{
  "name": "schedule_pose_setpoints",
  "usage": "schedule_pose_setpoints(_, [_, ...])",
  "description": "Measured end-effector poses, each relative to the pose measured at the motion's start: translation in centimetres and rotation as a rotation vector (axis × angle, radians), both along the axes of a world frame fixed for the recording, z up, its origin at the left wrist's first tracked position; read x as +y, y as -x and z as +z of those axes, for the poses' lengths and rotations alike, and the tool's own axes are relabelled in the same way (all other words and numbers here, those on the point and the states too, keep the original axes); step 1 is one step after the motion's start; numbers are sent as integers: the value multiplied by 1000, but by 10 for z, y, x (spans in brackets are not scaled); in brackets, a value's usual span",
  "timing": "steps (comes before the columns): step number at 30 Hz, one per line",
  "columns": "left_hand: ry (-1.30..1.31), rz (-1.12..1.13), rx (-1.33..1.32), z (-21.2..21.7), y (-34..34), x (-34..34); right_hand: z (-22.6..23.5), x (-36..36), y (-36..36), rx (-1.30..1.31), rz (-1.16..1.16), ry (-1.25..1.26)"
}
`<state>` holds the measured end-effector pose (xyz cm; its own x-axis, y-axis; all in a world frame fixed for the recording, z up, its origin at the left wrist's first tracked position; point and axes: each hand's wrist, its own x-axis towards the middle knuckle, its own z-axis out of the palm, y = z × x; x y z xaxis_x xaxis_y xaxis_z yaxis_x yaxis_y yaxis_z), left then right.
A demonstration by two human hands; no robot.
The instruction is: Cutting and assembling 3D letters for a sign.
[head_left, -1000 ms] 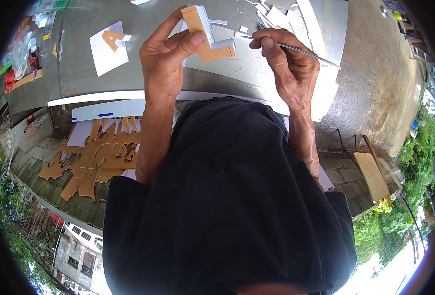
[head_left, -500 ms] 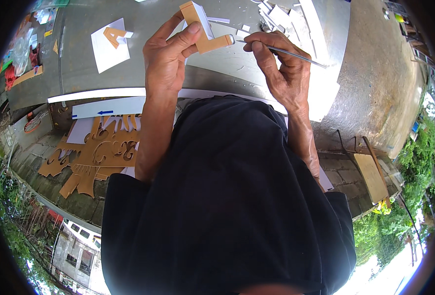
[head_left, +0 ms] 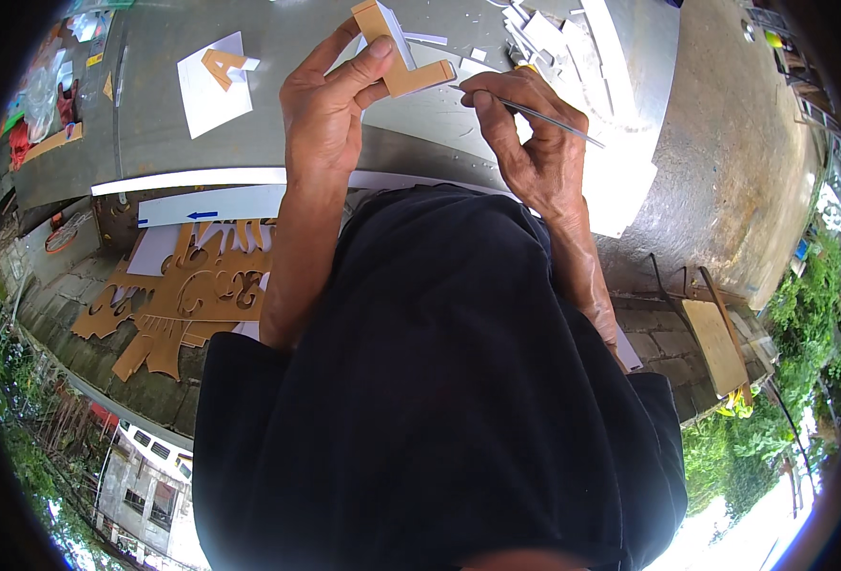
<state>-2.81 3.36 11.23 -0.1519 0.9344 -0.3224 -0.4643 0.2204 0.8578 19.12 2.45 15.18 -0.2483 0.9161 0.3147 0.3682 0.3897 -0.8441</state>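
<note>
While the left hand (head_left: 330, 114) pinches the tan L-shaped piece (head_left: 403, 57) above the worktop's far edge, the right hand's (head_left: 535, 152) fingers clamp a thin blade (head_left: 546, 116); a slip could nick that thumb.

Dark garment, bare forearms

A loose black garment (head_left: 440, 409) fills the lower centre of the frame; both forearms rise from it uncovered, the left hand (head_left: 330, 124) and right hand (head_left: 535, 152) ungloved.

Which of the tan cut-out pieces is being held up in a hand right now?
The L-shaped tan piece, pinched in the left hand. The small tan letter lies on a white sheet, and the big ornate cut-out lies lower left.
</note>
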Motion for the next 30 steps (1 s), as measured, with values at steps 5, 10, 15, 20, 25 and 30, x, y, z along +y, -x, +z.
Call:
schedule_pose_setpoints(5, [-7,30,-23,3,-3,1,-5,0,-3,105,-8,-44])
schedule_pose_setpoints(10, [13,40,-4,2,-4,1,-4,-10,2,72,20,39])
schedule_pose_setpoints(15, [6,47,-13,7,-9,0,-8,-16,7,40,43,93])
schedule_pose_setpoints(20, [0,61,-10,3,-6,-2,-15,-11,-3,30,-96,35])
schedule_pose_setpoints(25, [18,64,27,14,-12,0,-20,-5,-14,104,-288,322])
schedule_pose_setpoints(30, [-5,99,35,6,-16,2,-26,3,-14,266,-217,395])
